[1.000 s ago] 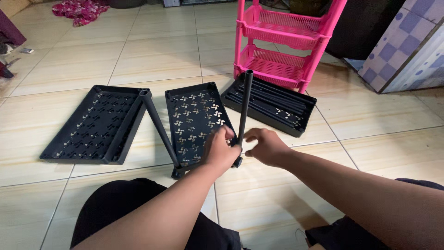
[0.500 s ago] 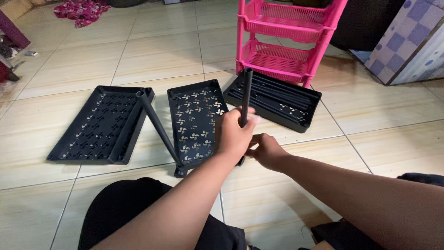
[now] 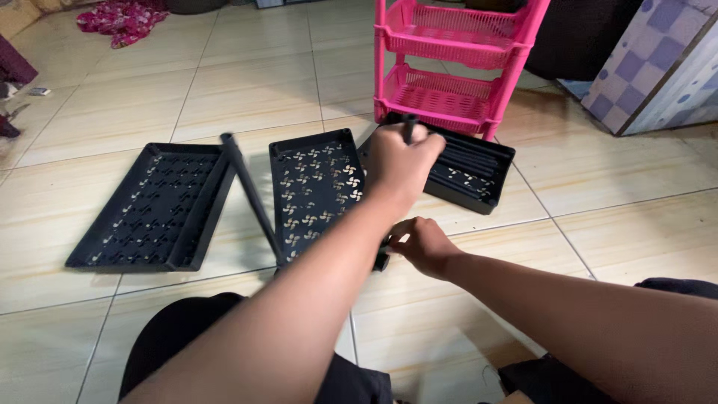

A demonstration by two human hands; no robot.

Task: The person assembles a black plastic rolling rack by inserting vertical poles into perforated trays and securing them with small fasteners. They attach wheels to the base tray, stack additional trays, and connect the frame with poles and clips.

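At the left of the frame a black perforated tray (image 3: pixel 146 209) is seen lying flat on the tiled floor (image 3: pixel 247 82), with a black pole (image 3: pixel 250 196) leaning slantwise between it and a second black tray (image 3: pixel 314 187) with pinwheel cut-outs in the centre. Just right of centre, the top of an upright black tube (image 3: pixel 409 129) is gripped by the left hand (image 3: pixel 400 161), closed in a fist around it. Below, near the second tray's lower corner, the tube's bottom end is pinched by the right hand (image 3: pixel 422 245), fingers curled shut. A third black tray (image 3: pixel 467 168) holding more tubes is seen further right, touching a pink basket rack (image 3: pixel 456 63) at the upper centre.
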